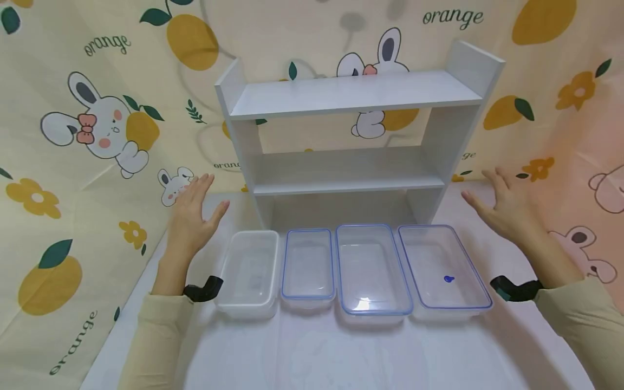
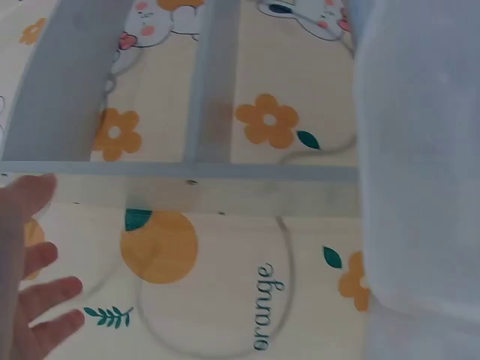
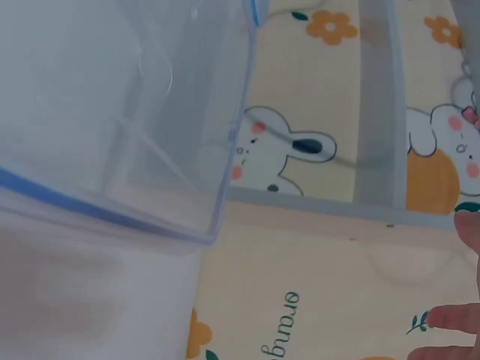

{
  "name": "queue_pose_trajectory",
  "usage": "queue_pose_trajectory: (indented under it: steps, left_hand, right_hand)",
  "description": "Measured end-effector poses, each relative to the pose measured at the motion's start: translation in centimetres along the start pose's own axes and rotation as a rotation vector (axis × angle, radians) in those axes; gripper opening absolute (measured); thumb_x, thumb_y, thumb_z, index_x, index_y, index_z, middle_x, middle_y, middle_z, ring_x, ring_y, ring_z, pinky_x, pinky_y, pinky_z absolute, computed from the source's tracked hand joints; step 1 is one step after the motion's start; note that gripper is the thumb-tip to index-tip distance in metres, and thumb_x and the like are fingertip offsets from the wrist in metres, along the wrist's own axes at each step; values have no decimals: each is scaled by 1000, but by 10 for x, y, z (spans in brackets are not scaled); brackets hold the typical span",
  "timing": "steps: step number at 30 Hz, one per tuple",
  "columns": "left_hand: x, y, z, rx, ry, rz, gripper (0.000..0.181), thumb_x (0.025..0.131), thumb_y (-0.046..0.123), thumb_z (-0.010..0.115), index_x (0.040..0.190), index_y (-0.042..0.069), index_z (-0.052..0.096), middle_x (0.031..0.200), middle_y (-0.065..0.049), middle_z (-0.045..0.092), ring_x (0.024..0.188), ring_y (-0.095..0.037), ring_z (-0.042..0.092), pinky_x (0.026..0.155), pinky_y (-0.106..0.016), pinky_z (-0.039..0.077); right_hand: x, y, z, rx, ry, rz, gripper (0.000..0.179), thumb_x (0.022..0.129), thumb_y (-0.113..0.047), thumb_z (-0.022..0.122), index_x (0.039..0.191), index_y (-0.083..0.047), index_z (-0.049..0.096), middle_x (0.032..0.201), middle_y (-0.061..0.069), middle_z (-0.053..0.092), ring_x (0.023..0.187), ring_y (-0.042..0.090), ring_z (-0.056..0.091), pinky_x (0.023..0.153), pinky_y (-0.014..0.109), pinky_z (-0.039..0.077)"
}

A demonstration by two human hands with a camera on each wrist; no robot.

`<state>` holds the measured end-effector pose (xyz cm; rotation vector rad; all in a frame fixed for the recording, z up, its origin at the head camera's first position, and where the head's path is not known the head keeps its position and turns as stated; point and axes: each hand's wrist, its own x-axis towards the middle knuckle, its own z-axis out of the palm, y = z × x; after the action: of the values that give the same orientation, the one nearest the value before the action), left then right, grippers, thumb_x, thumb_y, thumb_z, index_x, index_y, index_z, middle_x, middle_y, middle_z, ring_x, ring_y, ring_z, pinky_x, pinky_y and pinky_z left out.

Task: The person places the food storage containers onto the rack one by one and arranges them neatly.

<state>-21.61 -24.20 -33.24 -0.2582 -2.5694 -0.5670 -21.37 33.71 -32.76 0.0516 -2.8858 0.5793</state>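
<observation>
Four is avoided here: several clear plastic food containers stand in a row on the white table. Leftmost is a container with a whitish lid (image 1: 251, 268); beside it are a small blue-rimmed container (image 1: 308, 265), a larger blue-rimmed container (image 1: 372, 265) and a blue-rimmed container with a blue mark (image 1: 443, 260). My left hand (image 1: 192, 216) is raised left of the row, fingers extended, touching nothing. On the other side my right hand (image 1: 507, 208) hovers with spread fingers and holds nothing. Both wrist views show part of the nearest container and some fingers.
Behind the containers stands a white shelf unit (image 1: 353, 184) with two shelf boards and raised side panels. A cream cloth (image 1: 180, 124) printed with rabbits and oranges hangs behind and at the sides. White table surface (image 1: 312, 352) shows in front of the row.
</observation>
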Motion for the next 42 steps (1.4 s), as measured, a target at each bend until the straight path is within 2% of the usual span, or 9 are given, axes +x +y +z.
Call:
queue_pose_trajectory:
  steps: [7, 14, 17, 24, 29, 34, 37, 39, 42]
  left_hand:
    - [17, 12, -5, -264, 144, 27, 56, 93, 27, 58, 144, 11, 42, 151, -12, 43, 144, -32, 35, 118, -51, 26]
    - [37, 25, -7, -431, 269, 39, 53, 92, 17, 59, 142, 7, 45, 149, -12, 47, 142, -27, 40, 119, -46, 28]
    - [44, 30, -7, -498, 312, 57, 52, 91, 13, 60, 141, 6, 46, 148, -11, 48, 141, -26, 41, 118, -46, 30]
    - [65, 40, -10, -663, 347, 38, 52, 93, 17, 59, 143, 11, 43, 150, -1, 45, 141, -14, 41, 119, -38, 30]
    - [79, 47, -19, -755, 382, 83, 52, 93, 11, 58, 143, 8, 42, 151, -5, 44, 141, -15, 41, 119, -36, 30]
    - [93, 56, -20, -829, 386, 111, 52, 94, 9, 55, 143, 4, 40, 152, -7, 42, 142, -16, 39, 119, -33, 29]
    - [101, 63, -21, -849, 388, 108, 52, 95, 9, 53, 144, 3, 38, 154, -8, 39, 143, -16, 37, 119, -31, 29]
    - [103, 69, -24, -851, 382, 97, 52, 96, 10, 52, 145, 3, 36, 155, -8, 38, 144, -16, 35, 119, -30, 29]
    - [104, 80, -33, -858, 357, 93, 53, 96, 9, 51, 146, 0, 34, 156, -12, 35, 146, -19, 32, 120, -31, 27]
  right_hand:
    - [-11, 0, 1, 46, -72, -1, 78, 96, -50, 45, 153, -6, 14, 155, 33, 16, 130, 63, 27, 92, 78, 29]
    - [-23, 0, 10, 79, -7, -84, 69, 96, -40, 52, 142, 8, 34, 141, 38, 36, 125, 58, 34, 98, 72, 29]
    - [-29, 1, 16, 87, -6, -111, 64, 96, -36, 53, 139, 9, 38, 134, 39, 43, 118, 57, 42, 92, 70, 34]
    - [-47, 8, 27, 116, -29, -168, 54, 93, -28, 59, 132, 8, 46, 123, 37, 54, 106, 52, 53, 83, 61, 48]
    - [-56, 13, 30, 130, -42, -182, 51, 91, -25, 63, 129, 6, 50, 123, 34, 57, 106, 47, 54, 75, 43, 55]
    - [-67, 22, 33, 135, -89, -160, 51, 90, -25, 65, 128, 6, 51, 120, 34, 59, 103, 47, 57, 69, 35, 57]
    - [-73, 30, 35, 162, -136, -125, 51, 89, -25, 66, 127, 6, 52, 120, 34, 60, 92, 9, 68, 67, 24, 56]
    - [-75, 35, 37, 179, -171, -96, 52, 89, -27, 67, 128, 5, 52, 122, 33, 59, 86, -18, 56, 66, 17, 53]
    - [-79, 40, 41, 197, -233, -54, 56, 89, -29, 66, 130, 5, 50, 125, 33, 58, 85, -28, 41, 68, 21, 53]
